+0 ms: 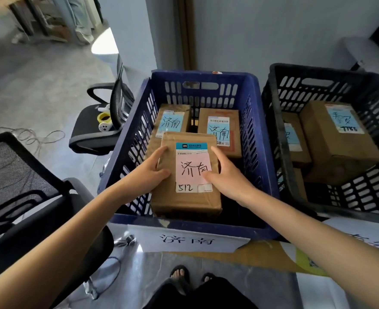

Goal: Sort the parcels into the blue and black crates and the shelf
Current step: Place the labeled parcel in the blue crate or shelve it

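**Sorting moment: the brown cardboard parcel with a pink label [184,204] inside the blue plastic crate [260,141]**

At the far left stood a black mesh office chair [12,170]. Behind it was a second black office chair [90,130], which carried a small yellow ring-shaped thing [103,118] on its seat.

The left hand [149,172] reached over the left wall of the blue plastic crate. Its grip was closed on the left edge of the brown cardboard parcel with a pink label: the thumb lay on the top face and the fingers ran along the side. The parcel was in the near half of the crate, with its label facing up and its near end close to the front wall. Whether it rested on the crate floor I cannot tell.

The right hand [226,177] held the opposite edge in the same way, with the thumb on the pink label and the fingers down the right side.

Behind the held parcel, two brown parcels with blue labels [173,122] lay side by side against the far wall. A white paper sheet with handwritten characters [184,239] hung on the front of the crate.

Just beside it, to the right, stood the black plastic crate [278,130]. It held a large brown box with a blue label [338,150] and a smaller box [294,141] partly hidden behind it.
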